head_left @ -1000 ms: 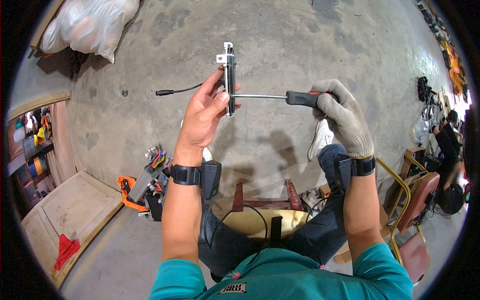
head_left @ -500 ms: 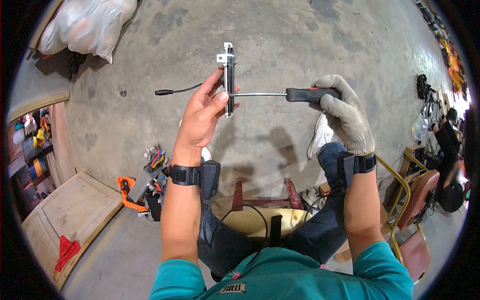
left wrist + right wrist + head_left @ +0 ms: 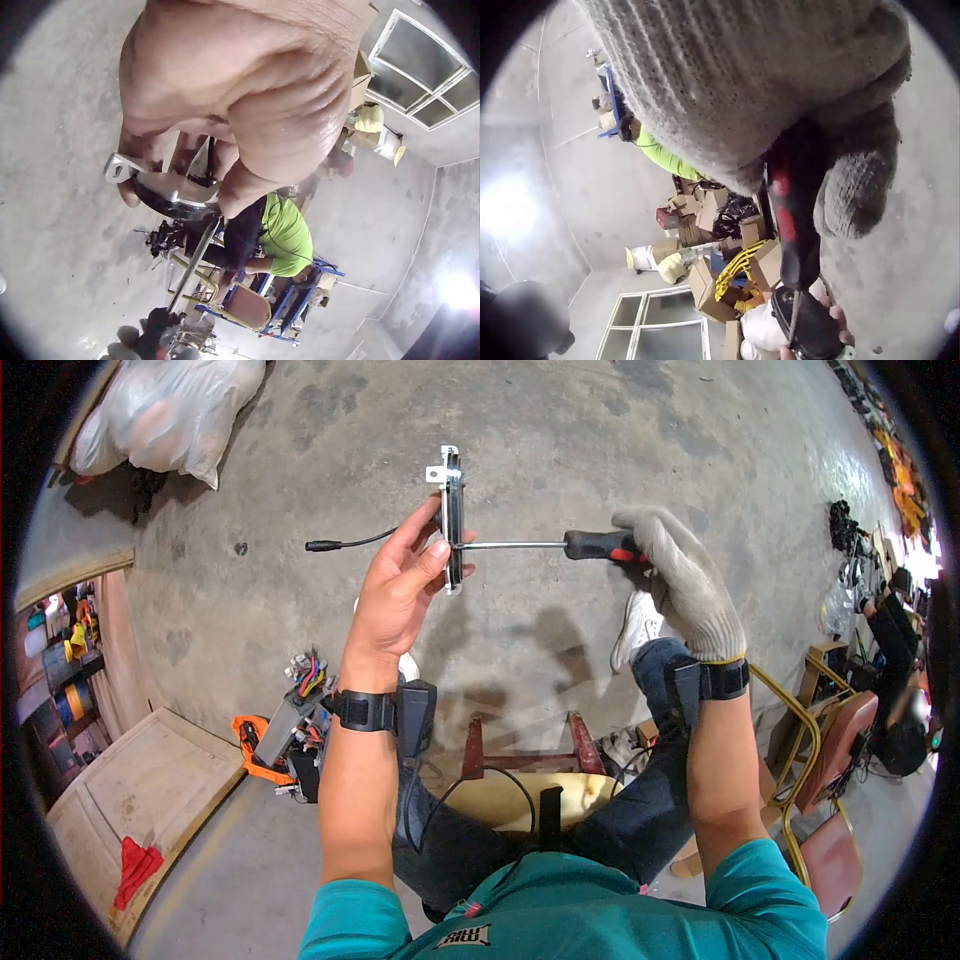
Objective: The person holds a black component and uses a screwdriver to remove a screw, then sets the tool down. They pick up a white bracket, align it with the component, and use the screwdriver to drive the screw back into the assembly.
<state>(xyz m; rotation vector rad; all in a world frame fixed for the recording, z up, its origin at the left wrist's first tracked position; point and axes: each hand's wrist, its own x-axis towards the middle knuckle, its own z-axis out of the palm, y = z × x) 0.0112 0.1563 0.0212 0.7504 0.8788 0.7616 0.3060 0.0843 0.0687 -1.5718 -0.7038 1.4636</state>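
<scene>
My bare left hand (image 3: 393, 595) holds a flat black device with a silvery metal bracket (image 3: 449, 520) upright between thumb and fingers; a short black cable with a plug (image 3: 325, 546) sticks out to its left. In my gloved right hand (image 3: 690, 580) is the rear of a black and red screwdriver handle (image 3: 598, 546). The screwdriver lies level, its shaft tip at the device's edge beside my left thumb. The left wrist view shows the shaft (image 3: 193, 264) meeting the device by the thumb. Gloved fingers (image 3: 855, 196) lie beside the handle (image 3: 795, 210) in the right wrist view.
A white sack (image 3: 175, 415) lies at the upper left. Left of my legs are an orange tool (image 3: 262, 748) and loose parts; a wooden board (image 3: 140, 800) bears a red cloth (image 3: 136, 868). Chairs (image 3: 838, 745) and a seated person are at the right.
The device and screwdriver have shifted slightly left in the head view. The handle has turned, showing its red patch in a different place, and the gloved fingers have changed position around it.
</scene>
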